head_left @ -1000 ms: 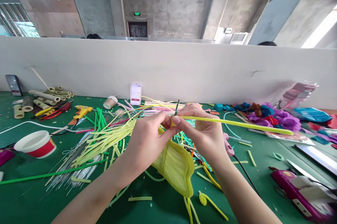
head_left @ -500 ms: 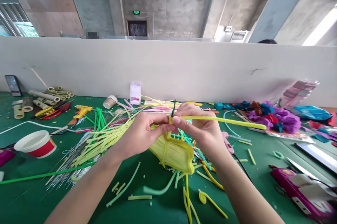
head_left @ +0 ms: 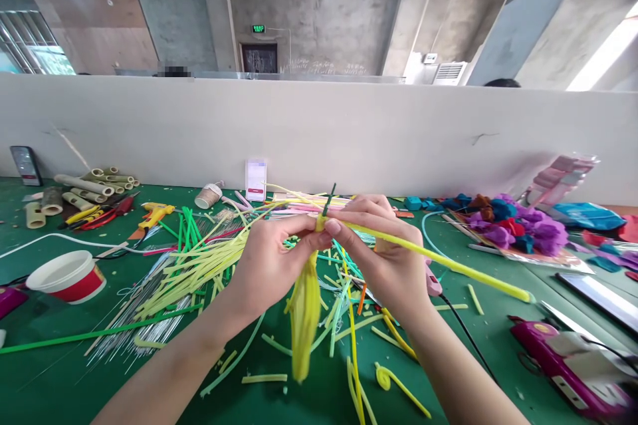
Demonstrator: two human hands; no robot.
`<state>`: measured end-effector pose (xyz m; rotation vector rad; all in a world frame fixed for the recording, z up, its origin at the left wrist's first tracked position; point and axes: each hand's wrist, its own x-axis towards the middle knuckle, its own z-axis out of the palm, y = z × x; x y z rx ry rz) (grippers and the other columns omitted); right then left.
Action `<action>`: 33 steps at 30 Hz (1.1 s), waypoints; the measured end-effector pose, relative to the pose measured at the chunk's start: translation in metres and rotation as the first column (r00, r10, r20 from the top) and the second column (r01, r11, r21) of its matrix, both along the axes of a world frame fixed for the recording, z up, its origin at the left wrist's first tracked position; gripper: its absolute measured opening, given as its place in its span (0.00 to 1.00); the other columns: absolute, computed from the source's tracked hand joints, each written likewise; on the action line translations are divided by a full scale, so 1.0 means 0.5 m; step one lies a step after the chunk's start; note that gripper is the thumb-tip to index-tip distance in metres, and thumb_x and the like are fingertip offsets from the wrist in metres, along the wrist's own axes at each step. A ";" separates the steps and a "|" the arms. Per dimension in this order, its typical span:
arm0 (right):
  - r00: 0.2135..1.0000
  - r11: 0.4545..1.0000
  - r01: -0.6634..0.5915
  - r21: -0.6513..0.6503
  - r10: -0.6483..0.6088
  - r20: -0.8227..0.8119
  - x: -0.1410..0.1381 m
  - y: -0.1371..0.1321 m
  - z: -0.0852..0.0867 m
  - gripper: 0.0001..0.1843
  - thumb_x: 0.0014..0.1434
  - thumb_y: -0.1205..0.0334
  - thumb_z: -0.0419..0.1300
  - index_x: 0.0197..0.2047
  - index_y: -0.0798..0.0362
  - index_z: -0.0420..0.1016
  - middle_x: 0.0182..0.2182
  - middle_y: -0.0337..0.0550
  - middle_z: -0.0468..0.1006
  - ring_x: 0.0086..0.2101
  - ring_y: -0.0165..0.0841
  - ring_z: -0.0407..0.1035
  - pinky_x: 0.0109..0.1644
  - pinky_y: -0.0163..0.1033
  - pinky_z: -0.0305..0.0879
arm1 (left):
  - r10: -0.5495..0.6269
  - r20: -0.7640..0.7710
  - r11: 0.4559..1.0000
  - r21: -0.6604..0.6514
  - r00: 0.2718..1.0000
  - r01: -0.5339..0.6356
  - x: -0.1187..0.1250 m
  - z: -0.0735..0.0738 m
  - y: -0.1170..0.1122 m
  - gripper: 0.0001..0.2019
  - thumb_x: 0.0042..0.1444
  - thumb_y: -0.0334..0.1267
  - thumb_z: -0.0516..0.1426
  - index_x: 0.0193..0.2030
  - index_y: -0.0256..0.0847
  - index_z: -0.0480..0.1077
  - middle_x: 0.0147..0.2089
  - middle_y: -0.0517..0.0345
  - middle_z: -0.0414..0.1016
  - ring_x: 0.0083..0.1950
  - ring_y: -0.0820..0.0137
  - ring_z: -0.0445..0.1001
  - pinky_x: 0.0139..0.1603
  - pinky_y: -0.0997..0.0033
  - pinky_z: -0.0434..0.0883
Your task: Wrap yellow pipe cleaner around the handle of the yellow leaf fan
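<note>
One coil-ended yellow fuzzy strip (head_left: 383, 376) lies nearest, at five o'clock from the fingertips, on the green tabletop (head_left: 249, 406). Straight below them, at six, hangs a slim, lengthwise-ribbed yellow fuzzy piece (head_left: 305, 318), fuller in the middle. The left hand (head_left: 269, 257) and right hand (head_left: 389, 249) pinch its top; a straight yellow fuzzy rod (head_left: 448, 258) runs to four, a dark green stem (head_left: 329, 200) to twelve. Beyond, a white-screened phone (head_left: 256, 179) stands at ten.

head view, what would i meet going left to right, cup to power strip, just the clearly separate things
Red-and-white paper cup → yellow glue gun → hanging yellow piece → curled yellow strip → purple power strip.
</note>
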<state>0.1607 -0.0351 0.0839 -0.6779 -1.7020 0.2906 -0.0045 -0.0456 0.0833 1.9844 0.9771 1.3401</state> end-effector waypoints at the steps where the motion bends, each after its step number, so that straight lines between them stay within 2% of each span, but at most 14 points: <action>1: 1.000 1.000 -0.022 -0.019 0.021 -0.021 0.000 0.000 0.000 0.09 0.59 0.66 0.66 0.38 0.41 0.84 0.34 0.38 0.83 0.39 0.37 0.69 0.47 0.48 0.65 | -0.031 0.021 0.999 -0.021 0.999 0.032 -0.002 0.002 0.002 0.06 0.62 0.38 0.61 0.38 0.40 0.79 0.35 0.59 0.81 0.40 0.70 0.78 0.42 0.74 0.71; 5: 0.972 0.962 -0.207 -0.180 0.180 -0.152 0.002 -0.001 -0.001 0.08 0.59 0.65 0.67 0.36 0.40 0.84 0.32 0.37 0.81 0.39 0.36 0.70 0.48 0.47 0.65 | -0.241 0.063 0.961 -0.127 0.969 0.247 -0.015 0.009 0.015 0.08 0.62 0.38 0.61 0.35 0.39 0.81 0.35 0.56 0.83 0.40 0.68 0.80 0.42 0.73 0.73; 8: 0.943 0.899 -0.327 -0.292 0.291 -0.161 0.003 -0.002 0.001 0.07 0.61 0.64 0.65 0.35 0.42 0.83 0.26 0.36 0.79 0.36 0.35 0.70 0.47 0.47 0.64 | -0.450 0.060 0.861 -0.234 0.891 0.451 -0.032 0.012 0.028 0.10 0.64 0.39 0.58 0.38 0.40 0.82 0.38 0.54 0.84 0.44 0.65 0.81 0.46 0.71 0.74; 10: 0.949 0.900 -0.315 -0.302 0.290 -0.127 0.003 -0.001 0.000 0.06 0.60 0.64 0.65 0.33 0.43 0.82 0.24 0.35 0.78 0.34 0.35 0.69 0.47 0.47 0.63 | -0.529 0.033 0.808 -0.288 0.848 0.515 -0.041 0.013 0.032 0.13 0.67 0.40 0.55 0.41 0.41 0.81 0.40 0.52 0.84 0.46 0.64 0.81 0.49 0.67 0.74; 11: 0.959 0.914 -0.283 -0.290 0.262 -0.112 0.003 0.000 -0.001 0.05 0.60 0.64 0.66 0.32 0.44 0.81 0.23 0.35 0.78 0.34 0.36 0.69 0.47 0.47 0.62 | -0.531 0.001 0.811 -0.291 0.847 0.508 -0.044 0.012 0.033 0.13 0.67 0.40 0.54 0.43 0.42 0.81 0.41 0.53 0.84 0.46 0.64 0.80 0.50 0.67 0.74; 13: 0.978 0.944 -0.203 -0.259 0.184 -0.096 0.003 0.005 -0.003 0.04 0.58 0.63 0.67 0.31 0.46 0.80 0.25 0.37 0.78 0.35 0.36 0.69 0.47 0.48 0.61 | -0.446 -0.110 0.881 -0.226 0.888 0.415 -0.041 0.011 0.029 0.12 0.68 0.39 0.53 0.45 0.43 0.79 0.43 0.54 0.83 0.46 0.65 0.80 0.49 0.67 0.74; 15: 0.989 0.961 -0.139 -0.238 0.122 -0.086 0.002 0.008 -0.005 0.04 0.57 0.63 0.68 0.30 0.47 0.80 0.27 0.38 0.78 0.35 0.36 0.69 0.46 0.48 0.61 | -0.257 -0.208 0.966 -0.097 0.944 0.241 -0.031 0.010 0.021 0.09 0.65 0.39 0.56 0.45 0.43 0.78 0.42 0.58 0.82 0.45 0.67 0.78 0.46 0.70 0.72; 16: 0.991 0.967 -0.120 -0.227 0.103 -0.083 0.001 0.009 -0.006 0.03 0.57 0.64 0.68 0.31 0.47 0.81 0.28 0.38 0.78 0.36 0.36 0.69 0.46 0.48 0.61 | -0.148 -0.230 0.989 -0.034 0.962 0.144 -0.024 0.010 0.016 0.06 0.63 0.39 0.59 0.43 0.43 0.77 0.40 0.59 0.81 0.43 0.69 0.78 0.44 0.72 0.72; 18: 0.993 0.976 -0.094 -0.198 0.078 -0.085 -0.001 0.007 -0.005 0.03 0.56 0.65 0.69 0.32 0.47 0.81 0.29 0.38 0.78 0.36 0.36 0.68 0.46 0.47 0.61 | 0.032 -0.219 0.999 0.047 0.975 -0.022 -0.010 0.010 0.004 0.05 0.58 0.39 0.64 0.38 0.41 0.75 0.34 0.64 0.79 0.36 0.72 0.76 0.38 0.75 0.70; 20: 0.993 0.981 -0.088 -0.174 0.073 -0.092 -0.002 0.001 -0.002 0.05 0.56 0.66 0.69 0.32 0.45 0.82 0.28 0.36 0.78 0.36 0.36 0.68 0.45 0.47 0.61 | 0.120 -0.182 0.991 0.083 0.976 -0.106 -0.002 0.011 -0.009 0.05 0.57 0.37 0.65 0.33 0.40 0.74 0.29 0.66 0.76 0.31 0.75 0.73 0.35 0.77 0.68; 26: 0.964 0.957 -0.231 -0.177 0.200 -0.176 0.000 -0.015 0.008 0.10 0.58 0.68 0.66 0.35 0.40 0.83 0.30 0.35 0.79 0.37 0.34 0.69 0.47 0.46 0.62 | 0.121 -0.081 0.979 0.172 0.989 -0.106 -0.005 0.013 -0.029 0.06 0.60 0.37 0.62 0.32 0.40 0.76 0.28 0.66 0.77 0.30 0.76 0.72 0.32 0.77 0.66; 31: 0.914 0.863 -0.391 -0.320 0.323 -0.244 0.007 -0.006 0.006 0.06 0.61 0.64 0.65 0.36 0.42 0.83 0.34 0.38 0.78 0.40 0.35 0.71 0.48 0.46 0.65 | -0.052 -0.052 0.996 0.072 0.997 0.056 -0.012 0.014 -0.013 0.06 0.62 0.34 0.60 0.35 0.40 0.79 0.32 0.63 0.80 0.36 0.73 0.76 0.37 0.76 0.70; 33: 0.911 0.858 -0.403 -0.318 0.341 -0.234 0.008 -0.003 0.004 0.06 0.61 0.64 0.65 0.36 0.42 0.83 0.33 0.38 0.78 0.39 0.35 0.71 0.46 0.45 0.65 | -0.116 -0.056 0.992 0.034 0.992 0.118 -0.014 0.016 -0.005 0.07 0.62 0.33 0.60 0.34 0.41 0.79 0.30 0.63 0.79 0.37 0.72 0.76 0.39 0.76 0.70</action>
